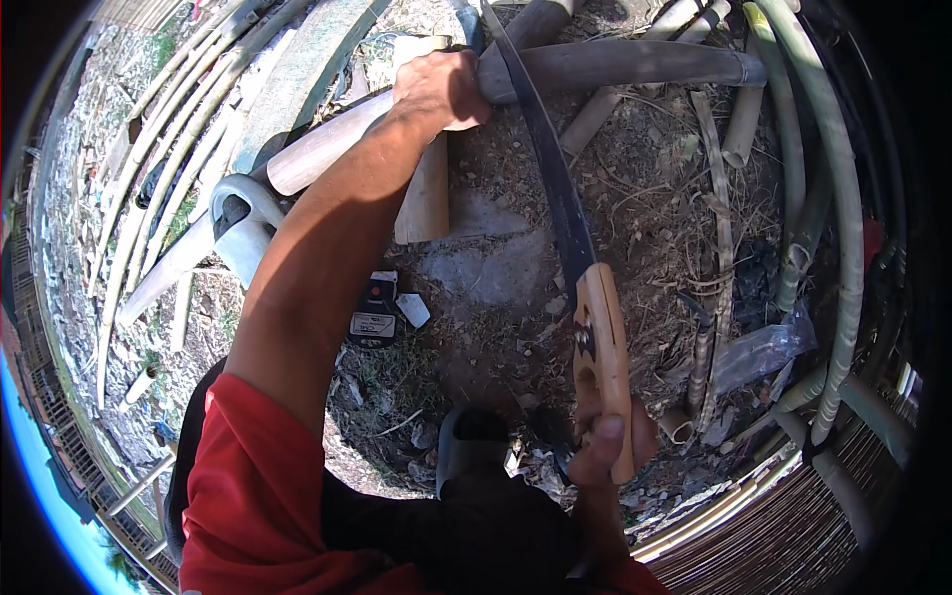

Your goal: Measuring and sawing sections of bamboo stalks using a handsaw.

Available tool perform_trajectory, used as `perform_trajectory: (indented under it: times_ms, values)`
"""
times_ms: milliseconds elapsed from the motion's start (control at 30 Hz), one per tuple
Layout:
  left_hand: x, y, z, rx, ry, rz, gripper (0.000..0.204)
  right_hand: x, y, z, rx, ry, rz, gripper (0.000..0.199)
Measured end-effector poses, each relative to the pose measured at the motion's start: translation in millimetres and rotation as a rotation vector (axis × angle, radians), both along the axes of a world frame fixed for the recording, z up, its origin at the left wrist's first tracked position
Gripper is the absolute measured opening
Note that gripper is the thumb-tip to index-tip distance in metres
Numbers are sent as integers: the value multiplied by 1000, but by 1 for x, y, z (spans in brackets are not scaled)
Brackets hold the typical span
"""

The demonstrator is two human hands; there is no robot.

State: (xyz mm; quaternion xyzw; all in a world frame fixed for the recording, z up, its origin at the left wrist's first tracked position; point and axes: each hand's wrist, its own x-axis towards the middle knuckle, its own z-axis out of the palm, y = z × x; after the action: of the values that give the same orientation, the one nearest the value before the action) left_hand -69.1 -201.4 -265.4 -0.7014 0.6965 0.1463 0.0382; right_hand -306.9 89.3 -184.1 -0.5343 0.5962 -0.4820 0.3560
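My right hand (607, 446) is closed around the pale wooden handle (602, 337) of a handsaw. From it, the long dark saw blade (551, 164) slants up and away, crossing a thick bamboo pole (635, 62). Whether the teeth are in a cut is too small to see. On the same pole, just left of the blade, my left hand (436, 87) grips from above. A short upright bamboo piece (424, 198) stands below that hand, under the pole. Between my left forearm and my legs, a black and red tape measure (375, 312) lies on the ground.
Long thin bamboo poles (159, 169) lie at the left, and curved green ones (838, 188) at the right. A clear plastic bag (764, 347) sits among dry scraps. Grey footwear (238, 223) shows beside the pole's left part. Flat stone (486, 263) lies in the dirt.
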Motion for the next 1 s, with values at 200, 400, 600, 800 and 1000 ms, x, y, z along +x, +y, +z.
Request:
perform_trajectory:
  times_ms: [200, 400, 600, 800, 1000]
  values:
    - [-12, 6, -4, 42, -56, 8, 52, 25, -74, -18, 16, -84, 18, 36]
    - [-3, 2, 4, 0, 10, -39, 54, 8, -28, -15, -123, -52, 40, 34]
    - [-10, 1, -2, 47, -60, 41, 49, 19, -72, -10, 43, -99, 14, 35]
    - [1, -4, -11, -83, -41, -4, 48, 4, -17, -8, -97, -42, 22, 46]
    - [-2, -12, -3, -75, -39, -6, 48, 11, -54, 8, 78, -38, -29, 50]
